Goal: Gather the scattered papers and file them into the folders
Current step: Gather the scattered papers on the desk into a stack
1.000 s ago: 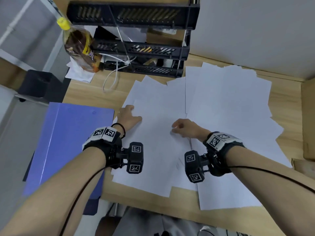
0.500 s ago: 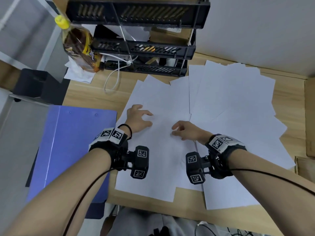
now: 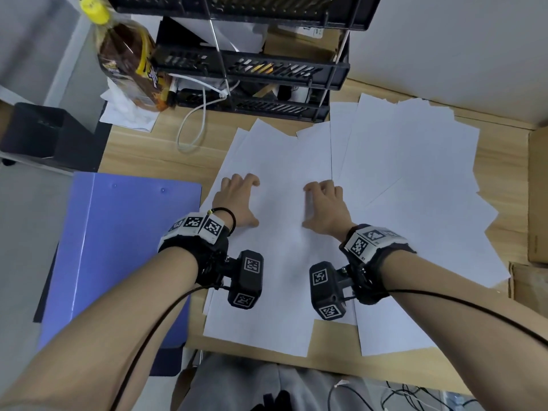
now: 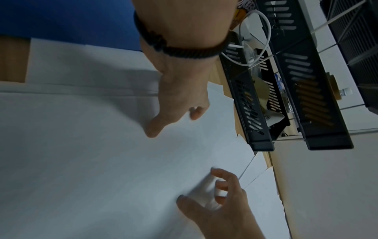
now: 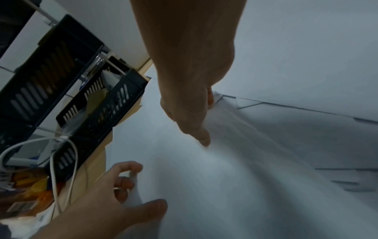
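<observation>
Several white papers (image 3: 415, 173) lie overlapping across the wooden desk (image 3: 154, 152). A closed blue folder (image 3: 124, 247) lies at the desk's left, partly over the edge. Both hands are on the top sheet (image 3: 281, 262) in the middle, thumbs facing each other. My left hand (image 3: 246, 200) is near the sheet's left edge, fingers curled, with paper bunched between thumb and fingers (image 5: 131, 189). My right hand (image 3: 320, 203) is clawed the same way, and the paper rises between its thumb and fingers (image 4: 206, 189). The paper is blurred in both wrist views.
A black stacked letter tray (image 3: 252, 69) stands at the back, with a white cable (image 3: 192, 129) looping out in front. A brown drink bottle (image 3: 130, 60) stands left of it on loose sheets. Cardboard boxes (image 3: 538, 203) border the desk's right edge.
My left hand has slid right from the sheet's left corner onto the paper. My right hand has turned forward, so both now sit side by side with curled fingers.
</observation>
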